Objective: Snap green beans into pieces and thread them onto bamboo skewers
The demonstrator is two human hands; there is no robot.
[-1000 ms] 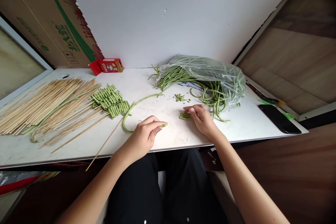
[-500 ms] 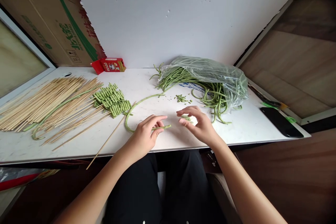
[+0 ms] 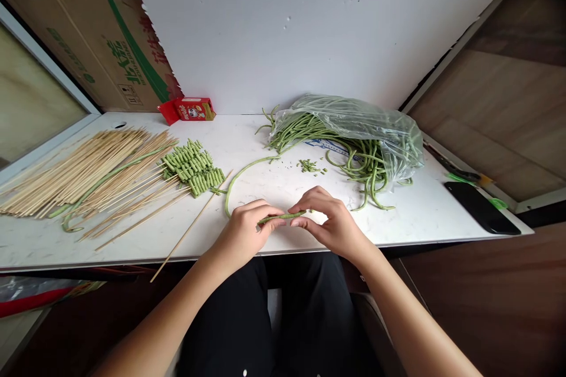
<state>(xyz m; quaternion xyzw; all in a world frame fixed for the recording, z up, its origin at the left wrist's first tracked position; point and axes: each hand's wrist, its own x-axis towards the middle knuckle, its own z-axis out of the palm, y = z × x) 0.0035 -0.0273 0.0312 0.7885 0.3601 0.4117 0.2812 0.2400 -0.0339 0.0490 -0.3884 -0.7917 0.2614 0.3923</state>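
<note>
A long green bean (image 3: 241, 172) curls across the white table, and its near end runs through the fingers of my left hand (image 3: 250, 225). My right hand (image 3: 326, 218) pinches the tip of the same bean, close beside the left fingertips. Short cut bean pieces, threaded on skewers, form a stack (image 3: 192, 168) to the left. One bamboo skewer (image 3: 190, 227) lies apart, its lower end over the table's front edge. Small bean scraps (image 3: 311, 165) are scattered beyond my right hand, which partly covers some pieces beneath it.
Many bare skewers (image 3: 88, 165) are spread at the left with a long bean across them. A clear plastic bag (image 3: 354, 115) of long beans rests at the back right. A red box (image 3: 194, 109) stands at the back; a black phone (image 3: 480, 207) lies at the right edge.
My right hand has moved left to the bean's end and closed on it. The left hand still holds the bean. The whole view has shifted slightly.
</note>
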